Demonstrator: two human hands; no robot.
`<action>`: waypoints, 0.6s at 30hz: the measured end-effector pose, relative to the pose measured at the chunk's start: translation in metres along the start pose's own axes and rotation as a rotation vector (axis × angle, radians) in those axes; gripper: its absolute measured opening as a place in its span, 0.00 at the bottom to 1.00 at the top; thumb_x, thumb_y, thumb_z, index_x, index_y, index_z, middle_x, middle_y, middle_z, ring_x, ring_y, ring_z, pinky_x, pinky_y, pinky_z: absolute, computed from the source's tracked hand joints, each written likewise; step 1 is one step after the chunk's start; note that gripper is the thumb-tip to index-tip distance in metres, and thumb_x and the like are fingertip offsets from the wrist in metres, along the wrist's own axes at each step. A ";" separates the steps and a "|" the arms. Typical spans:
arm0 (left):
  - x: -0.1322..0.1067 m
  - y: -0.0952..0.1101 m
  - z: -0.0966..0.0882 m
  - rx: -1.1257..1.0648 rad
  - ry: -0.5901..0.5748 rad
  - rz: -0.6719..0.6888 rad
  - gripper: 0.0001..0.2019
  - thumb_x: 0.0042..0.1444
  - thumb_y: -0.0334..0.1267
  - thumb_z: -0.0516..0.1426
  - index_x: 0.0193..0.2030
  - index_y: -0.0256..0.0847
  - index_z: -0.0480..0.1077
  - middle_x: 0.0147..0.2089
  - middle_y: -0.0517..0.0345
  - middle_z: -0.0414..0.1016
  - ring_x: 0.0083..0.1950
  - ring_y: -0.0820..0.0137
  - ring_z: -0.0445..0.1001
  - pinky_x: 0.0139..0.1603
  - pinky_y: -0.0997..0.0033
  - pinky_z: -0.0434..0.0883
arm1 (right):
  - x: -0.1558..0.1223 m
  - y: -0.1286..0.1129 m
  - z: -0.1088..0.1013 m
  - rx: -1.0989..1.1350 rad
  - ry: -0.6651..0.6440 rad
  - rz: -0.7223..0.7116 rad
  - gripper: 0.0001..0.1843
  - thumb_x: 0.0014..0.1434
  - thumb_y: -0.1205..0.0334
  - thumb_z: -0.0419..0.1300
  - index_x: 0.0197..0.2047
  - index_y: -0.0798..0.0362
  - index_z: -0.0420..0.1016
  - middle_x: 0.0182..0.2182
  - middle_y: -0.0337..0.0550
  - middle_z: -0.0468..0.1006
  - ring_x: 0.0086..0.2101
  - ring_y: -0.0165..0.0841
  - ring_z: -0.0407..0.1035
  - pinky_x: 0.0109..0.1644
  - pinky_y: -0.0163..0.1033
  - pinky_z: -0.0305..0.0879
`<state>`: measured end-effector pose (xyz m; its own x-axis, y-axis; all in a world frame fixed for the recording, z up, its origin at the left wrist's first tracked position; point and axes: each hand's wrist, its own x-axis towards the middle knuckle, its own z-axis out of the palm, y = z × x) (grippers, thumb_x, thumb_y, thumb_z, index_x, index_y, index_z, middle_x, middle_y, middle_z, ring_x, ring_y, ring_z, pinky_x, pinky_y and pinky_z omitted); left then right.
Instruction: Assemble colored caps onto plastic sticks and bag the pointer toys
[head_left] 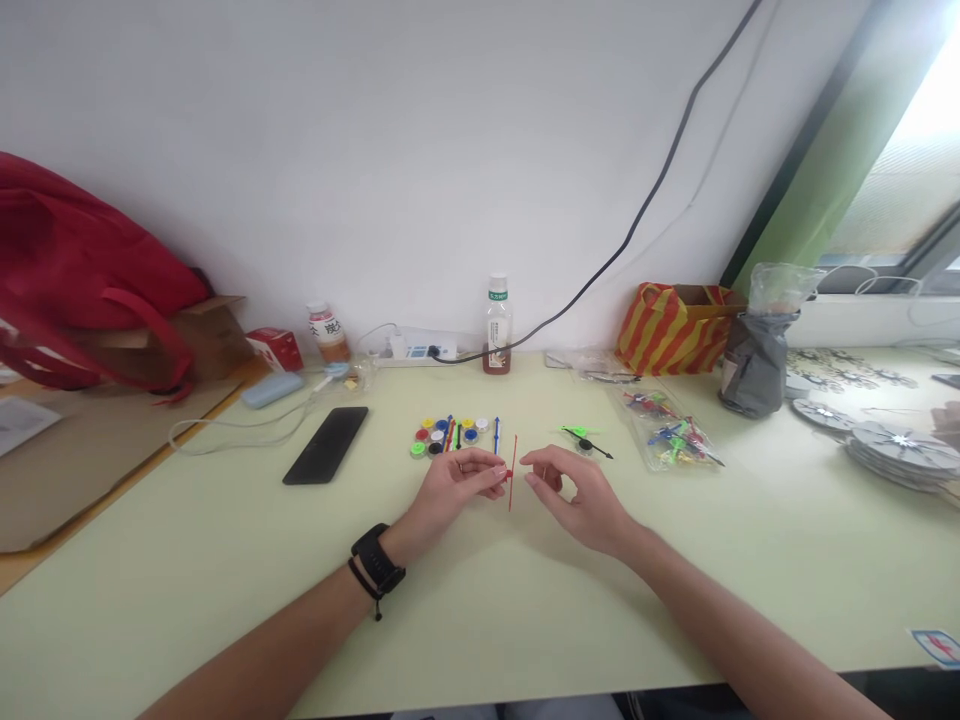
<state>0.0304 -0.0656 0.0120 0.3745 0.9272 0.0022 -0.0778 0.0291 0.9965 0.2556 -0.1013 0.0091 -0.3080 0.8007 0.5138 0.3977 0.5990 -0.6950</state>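
Between the thumb and fingers of my left hand (466, 478) is the hub of a red arrow spinner (513, 485), its thin pointer standing nearly upright. Just to the right hovers my right hand (574, 490), thumb and forefinger apart, with nothing visible between them. Behind my left hand lie several coloured round discs (420, 437) and some loose arrow pointers, among them a blue arrow (496, 436). Past my right hand rest a green arrow (581, 432) and a black arrow spinner (586, 446) on a round base.
A black phone (327, 446) lies at left. Against the wall stand a bottle (498, 325) and a power strip (431, 347) with a black cable. Plastic bags of coloured arrows (679, 440), a striped bag (667, 330) and stacked grey discs (904, 455) are at right.
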 end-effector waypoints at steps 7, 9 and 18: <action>0.001 -0.001 -0.002 -0.071 -0.016 -0.068 0.15 0.51 0.44 0.73 0.41 0.37 0.82 0.40 0.49 0.85 0.38 0.67 0.81 0.45 0.67 0.79 | -0.002 0.001 -0.001 -0.040 -0.040 0.015 0.16 0.73 0.54 0.51 0.58 0.47 0.72 0.42 0.44 0.75 0.30 0.31 0.67 0.38 0.41 0.67; 0.001 0.001 -0.001 -0.076 -0.030 -0.063 0.15 0.50 0.43 0.73 0.41 0.36 0.82 0.40 0.48 0.85 0.38 0.66 0.81 0.45 0.66 0.79 | 0.001 0.000 -0.004 -0.018 -0.113 0.086 0.23 0.75 0.52 0.46 0.34 0.51 0.75 0.31 0.42 0.73 0.28 0.31 0.65 0.36 0.41 0.64; 0.000 0.002 0.000 -0.081 -0.077 -0.049 0.13 0.53 0.42 0.72 0.42 0.37 0.82 0.39 0.51 0.83 0.39 0.68 0.80 0.45 0.68 0.77 | 0.007 -0.008 -0.002 0.178 -0.082 0.142 0.12 0.71 0.50 0.56 0.50 0.48 0.70 0.39 0.44 0.79 0.34 0.33 0.72 0.37 0.39 0.70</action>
<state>0.0300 -0.0659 0.0139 0.4494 0.8926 -0.0365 -0.1312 0.1064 0.9856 0.2525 -0.1007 0.0193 -0.3317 0.8692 0.3667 0.2861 0.4631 -0.8389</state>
